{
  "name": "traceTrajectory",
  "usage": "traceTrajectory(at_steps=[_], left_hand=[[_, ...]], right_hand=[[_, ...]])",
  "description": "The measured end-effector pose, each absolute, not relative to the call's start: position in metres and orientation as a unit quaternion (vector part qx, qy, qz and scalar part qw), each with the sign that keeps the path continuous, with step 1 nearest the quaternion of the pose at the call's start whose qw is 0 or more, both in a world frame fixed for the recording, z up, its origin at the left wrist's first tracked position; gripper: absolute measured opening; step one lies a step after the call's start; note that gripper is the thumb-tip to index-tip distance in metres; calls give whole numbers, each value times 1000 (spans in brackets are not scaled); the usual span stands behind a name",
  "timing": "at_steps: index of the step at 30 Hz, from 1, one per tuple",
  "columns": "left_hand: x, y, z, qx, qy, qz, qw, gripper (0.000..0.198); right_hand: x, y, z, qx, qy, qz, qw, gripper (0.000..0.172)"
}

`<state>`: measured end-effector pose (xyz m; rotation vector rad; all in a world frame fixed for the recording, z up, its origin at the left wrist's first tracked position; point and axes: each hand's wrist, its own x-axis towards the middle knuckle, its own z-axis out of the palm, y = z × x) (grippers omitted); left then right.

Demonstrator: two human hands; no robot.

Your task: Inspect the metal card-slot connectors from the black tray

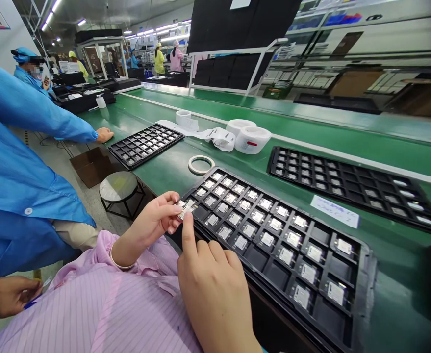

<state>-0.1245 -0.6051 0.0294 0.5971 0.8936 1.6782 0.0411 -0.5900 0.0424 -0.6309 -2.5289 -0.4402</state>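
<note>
My left hand (158, 215) pinches a small circuit board (186, 208) with silvery metal parts at the near left corner of a black tray. The index finger of my right hand (211, 279) is stretched out, its tip at the board's lower edge, the other fingers bent. Whether that finger presses on the board I cannot tell. Beside both hands lies the black compartment tray (250, 254), most of its pockets filled with similar silver-topped boards; several pockets are bare.
Behind the tray lie a tape ring (201, 165), label rolls (252, 140), a handwritten slip (335, 211) and another tray (351, 182). A third tray (145, 144) sits left on the green bench (156, 179). A person in blue (27, 176) stands close at left, near a stool (121, 186).
</note>
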Motion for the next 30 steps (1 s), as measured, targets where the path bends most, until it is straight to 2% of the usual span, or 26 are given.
traceTrajectory(at_steps=[3, 8, 14, 19, 21, 24, 27, 30], left_hand=[[-122, -607, 29, 256, 387, 718, 519, 38], [-117, -609, 27, 330, 420, 738, 412, 38], [-117, -613, 23, 415, 440, 729, 320, 33], [-118, -615, 19, 454, 436, 721, 291, 30], [-117, -616, 18, 457, 435, 716, 297, 28], [-111, -620, 16, 469, 442, 693, 325, 27], [-100, -623, 14, 486, 450, 657, 359, 27], [-89, -621, 11, 508, 444, 629, 387, 23]], right_hand=[[42, -589, 40, -229, -932, -162, 231, 58], [43, -589, 38, -231, -933, -160, 226, 57], [43, -589, 37, -217, -931, -149, 253, 54], [43, -587, 36, -206, -928, -116, 288, 49], [45, -584, 36, -213, -914, -36, 342, 46], [49, -580, 35, -242, -854, 191, 419, 40], [53, -573, 34, -289, -762, 397, 423, 23], [59, -566, 30, -333, -655, 521, 433, 25]])
